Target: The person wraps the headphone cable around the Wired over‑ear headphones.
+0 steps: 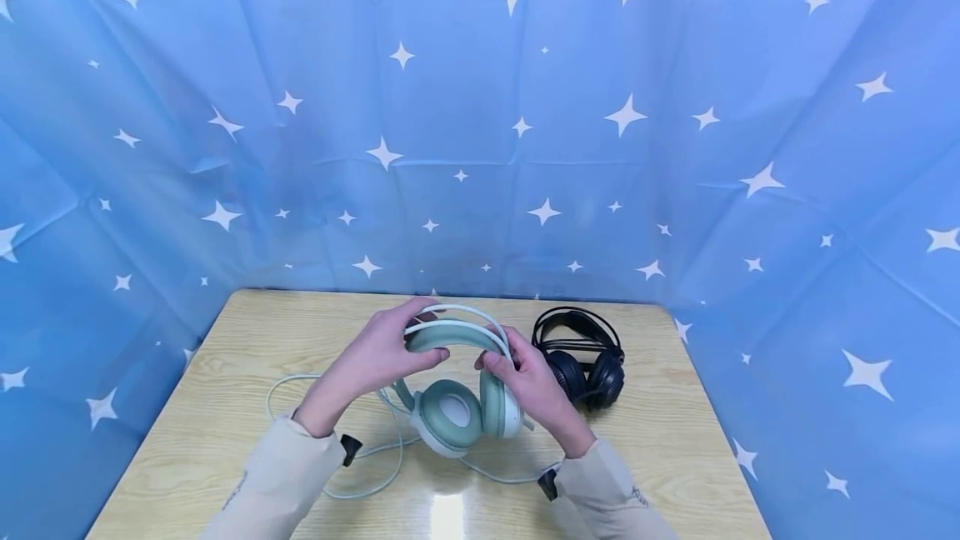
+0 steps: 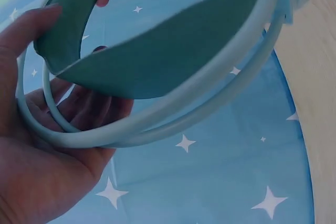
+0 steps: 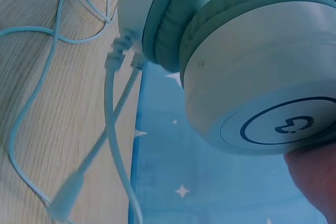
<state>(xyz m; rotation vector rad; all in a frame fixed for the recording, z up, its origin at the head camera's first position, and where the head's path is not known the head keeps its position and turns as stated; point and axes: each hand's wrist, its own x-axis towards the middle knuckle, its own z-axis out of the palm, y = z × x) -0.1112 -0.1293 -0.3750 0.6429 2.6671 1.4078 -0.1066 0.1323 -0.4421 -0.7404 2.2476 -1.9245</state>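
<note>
A pair of mint-green and white headphones (image 1: 453,423) is held up over the wooden table by both hands. My left hand (image 1: 386,348) grips the left side of the headband, its thumb on the green padded strap (image 2: 173,56) and its fingers around the two thin outer hoops (image 2: 142,132). The right hand (image 1: 528,377) holds the other side of the band, just above an ear cup (image 1: 495,407). Close up in the right wrist view, a white ear cup (image 3: 252,87) shows a dark ring and logo. A cable and a short microphone-like stem (image 3: 105,145) hang beside the other cup.
Black headphones (image 1: 585,357) lie on the table (image 1: 660,457) just right of the right hand. The pale cable (image 1: 367,492) loops over the wood to the left and in front. A blue curtain with white stars (image 1: 465,107) surrounds the table's back and sides.
</note>
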